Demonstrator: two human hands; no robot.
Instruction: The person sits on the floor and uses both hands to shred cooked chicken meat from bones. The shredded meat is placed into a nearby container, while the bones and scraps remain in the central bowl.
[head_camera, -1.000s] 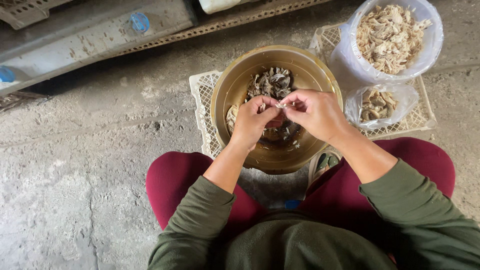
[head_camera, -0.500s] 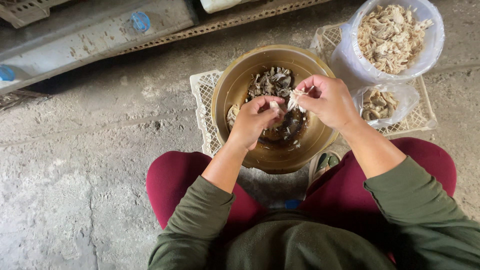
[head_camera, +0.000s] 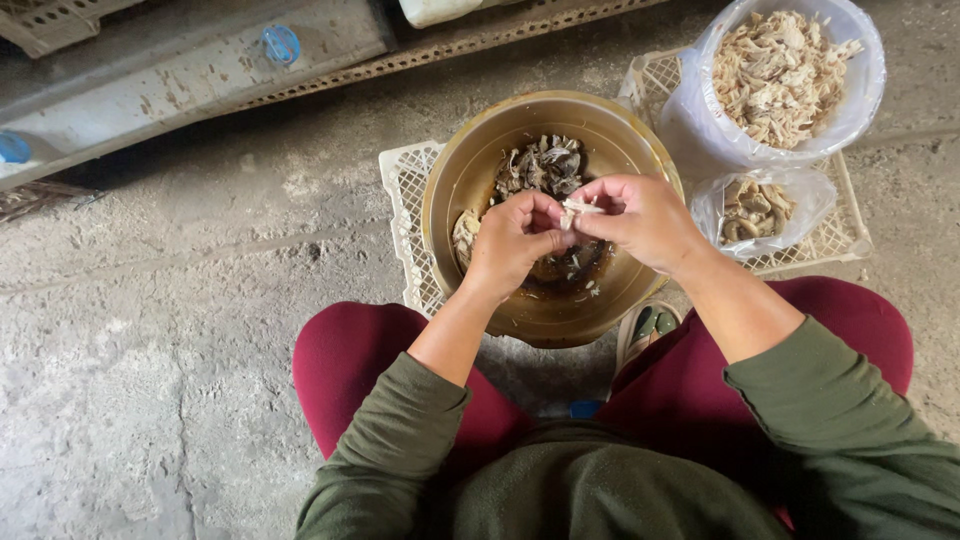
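Rejoined over the brass bowl (head_camera: 470, 180), both hands (head_camera: 575, 225) pinch a pale scrap (head_camera: 578, 208) above concrete floor (head_camera: 180, 350).

The bowl (head_camera: 470, 180) is shiny gold-brown, with dark grey and brown bits (head_camera: 540, 165) inside. The little piece (head_camera: 578, 207) at the fingers is pale white. The crate (head_camera: 405, 190) under the bowl is cream with a grid of small holes. The big bag (head_camera: 700, 120) is clear and holds light tan shreds (head_camera: 775, 70). The sleeves (head_camera: 400, 430) are dark green. The trousers (head_camera: 345, 360) are dark red. The floor (head_camera: 150, 330) is grey with pale patches. The cap (head_camera: 281, 43) is blue.
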